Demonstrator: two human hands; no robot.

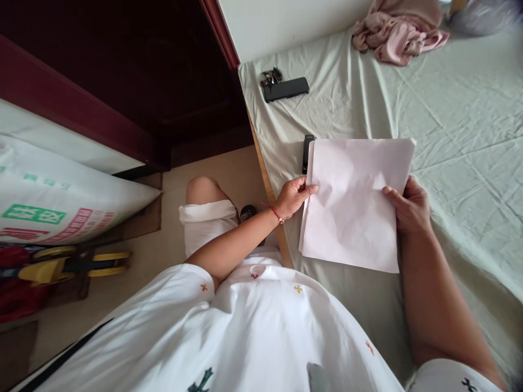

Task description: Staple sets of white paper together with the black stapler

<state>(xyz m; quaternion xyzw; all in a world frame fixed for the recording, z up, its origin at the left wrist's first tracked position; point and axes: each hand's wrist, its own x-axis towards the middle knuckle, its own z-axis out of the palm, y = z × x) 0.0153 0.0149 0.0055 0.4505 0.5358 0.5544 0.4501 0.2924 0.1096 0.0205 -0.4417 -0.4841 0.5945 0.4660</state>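
Observation:
A stack of white paper sheets [351, 218] is held between my two hands above a pale green cloth. My left hand [293, 197], with a red string bracelet at the wrist, pinches the left edge, thumb on top. At the right edge my right hand [411, 207] grips the sheets, its thumb on top and its other fingers partly hidden beneath. A small black object [308, 154], perhaps a stapler, lies by the stack's upper left corner and is partly covered by it.
On the cloth-covered surface [457, 125], a black case [286, 89] lies beside a bunch of keys [272, 77]. Pink cloth [402, 35] is heaped at the back. A printed white sack [69, 190] and a yellow-and-black object [73, 267] are on the floor side at left.

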